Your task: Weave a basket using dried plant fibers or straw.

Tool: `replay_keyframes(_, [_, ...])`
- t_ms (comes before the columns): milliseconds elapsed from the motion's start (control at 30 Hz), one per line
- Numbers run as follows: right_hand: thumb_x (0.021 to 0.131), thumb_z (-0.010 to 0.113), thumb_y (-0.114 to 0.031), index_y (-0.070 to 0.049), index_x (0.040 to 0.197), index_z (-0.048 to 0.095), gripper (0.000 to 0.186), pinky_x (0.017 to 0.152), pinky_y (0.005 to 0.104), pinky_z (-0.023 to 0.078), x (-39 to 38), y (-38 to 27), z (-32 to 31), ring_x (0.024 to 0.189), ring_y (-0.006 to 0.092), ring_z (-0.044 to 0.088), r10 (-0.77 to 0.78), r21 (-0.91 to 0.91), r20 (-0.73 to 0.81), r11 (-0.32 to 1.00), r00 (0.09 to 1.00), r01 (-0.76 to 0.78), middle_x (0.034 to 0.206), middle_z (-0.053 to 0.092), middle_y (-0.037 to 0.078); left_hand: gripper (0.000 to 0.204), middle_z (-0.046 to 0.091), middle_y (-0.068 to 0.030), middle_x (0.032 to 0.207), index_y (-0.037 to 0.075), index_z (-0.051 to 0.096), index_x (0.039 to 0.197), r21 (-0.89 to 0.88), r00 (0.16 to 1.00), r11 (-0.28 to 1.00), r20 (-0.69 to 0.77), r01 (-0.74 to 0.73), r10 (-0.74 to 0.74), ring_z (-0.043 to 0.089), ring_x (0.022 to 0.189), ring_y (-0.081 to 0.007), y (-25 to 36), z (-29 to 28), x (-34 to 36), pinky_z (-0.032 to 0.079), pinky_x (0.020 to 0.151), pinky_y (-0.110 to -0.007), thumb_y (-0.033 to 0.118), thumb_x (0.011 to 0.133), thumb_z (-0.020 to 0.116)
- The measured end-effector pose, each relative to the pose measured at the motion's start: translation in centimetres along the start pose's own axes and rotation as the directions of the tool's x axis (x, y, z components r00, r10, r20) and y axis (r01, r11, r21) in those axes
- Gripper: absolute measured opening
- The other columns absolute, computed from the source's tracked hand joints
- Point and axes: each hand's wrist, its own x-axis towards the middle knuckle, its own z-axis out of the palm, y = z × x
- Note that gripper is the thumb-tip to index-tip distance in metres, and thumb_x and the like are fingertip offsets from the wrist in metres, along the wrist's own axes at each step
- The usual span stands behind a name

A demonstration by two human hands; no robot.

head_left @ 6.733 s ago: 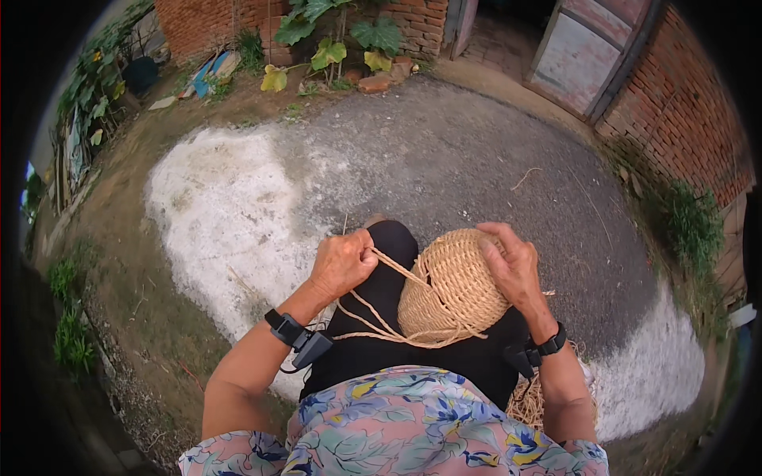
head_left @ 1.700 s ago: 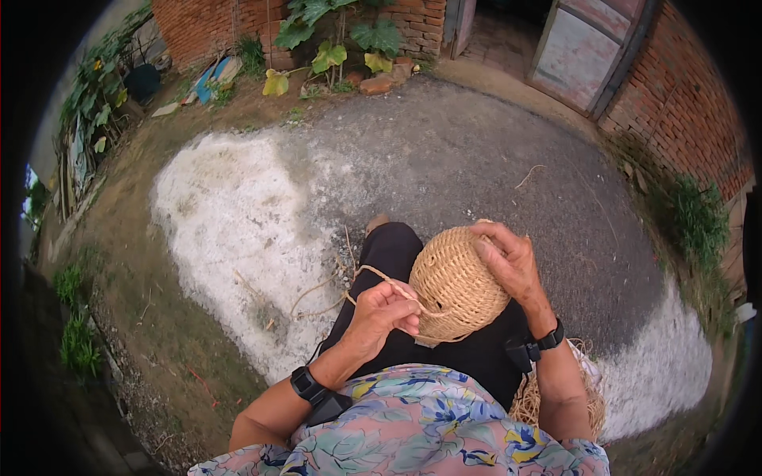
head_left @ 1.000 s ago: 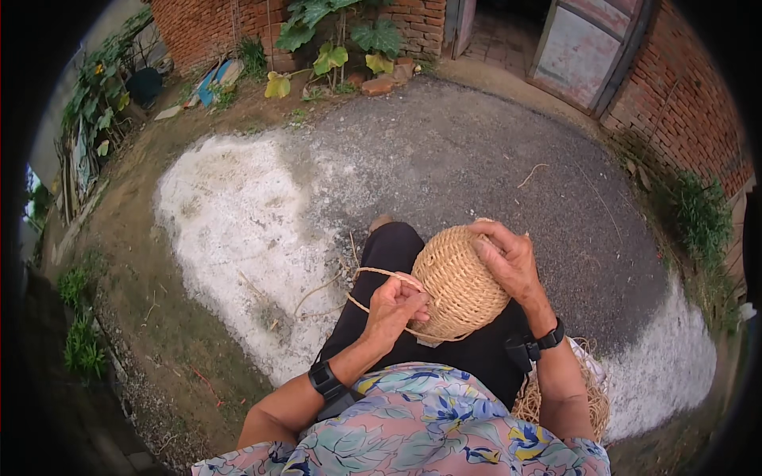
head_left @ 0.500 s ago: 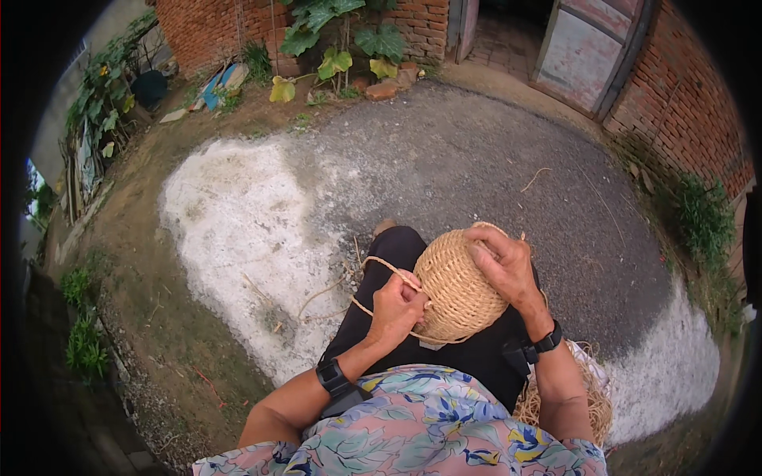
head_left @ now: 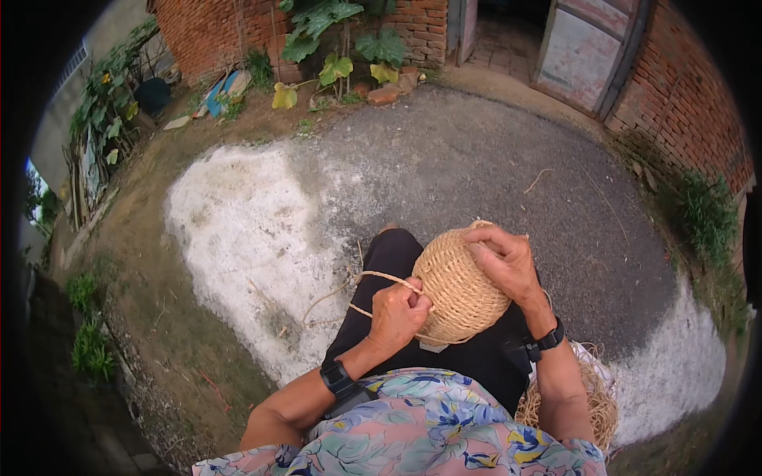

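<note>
A round woven straw basket (head_left: pixel 458 289) rests on my lap, over black trousers. My right hand (head_left: pixel 504 262) grips its upper right side and steadies it. My left hand (head_left: pixel 397 313) is closed on a tan straw cord (head_left: pixel 379 276) right at the basket's left edge. The cord loops out to the left over my knee and trails toward the ground. A black band sits on each wrist.
A pile of loose straw (head_left: pixel 591 397) lies by my right hip. Ahead is a grey paved yard with a large white patch (head_left: pixel 254 238). Brick walls, a door (head_left: pixel 583 47) and leafy plants (head_left: pixel 333 40) stand at the far side; weeds line the left.
My left hand, earlier raised and pulling cord away from the basket, has come in against the basket's left edge. The right hand has stayed on the basket.
</note>
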Motion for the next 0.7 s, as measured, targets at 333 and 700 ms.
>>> replay_keyframes(333, [0.092,0.063,-0.012,-0.003,0.108,0.067,0.019,0.070,0.0224,0.047,-0.7,1.3,-1.7,0.077,0.0037,0.057,0.263,0.236,0.133,0.928,0.956,-0.288,0.083,0.067,-0.002,0.016,0.060,0.0019,0.067,0.003,0.060,0.082,-0.355,0.779,0.777,0.571,0.519,-0.259,0.050,0.049,-0.0031,0.1,-2.2,1.9,0.039,0.045,-0.019,0.012,0.086,0.073])
replay_keyframes(700, [0.093,0.061,-0.010,-0.003,0.109,0.067,0.019,0.076,0.0233,0.047,-0.9,1.8,-1.4,0.086,0.0052,0.058,0.259,0.305,0.146,0.906,0.955,-0.292,0.094,0.068,-0.001,0.017,0.064,-0.0022,0.069,0.001,0.064,0.096,-0.343,0.575,0.643,0.797,0.684,-0.186,0.058,0.052,-0.0066,-2.3,-3.6,4.3,0.047,0.047,-0.018,0.014,0.087,0.072])
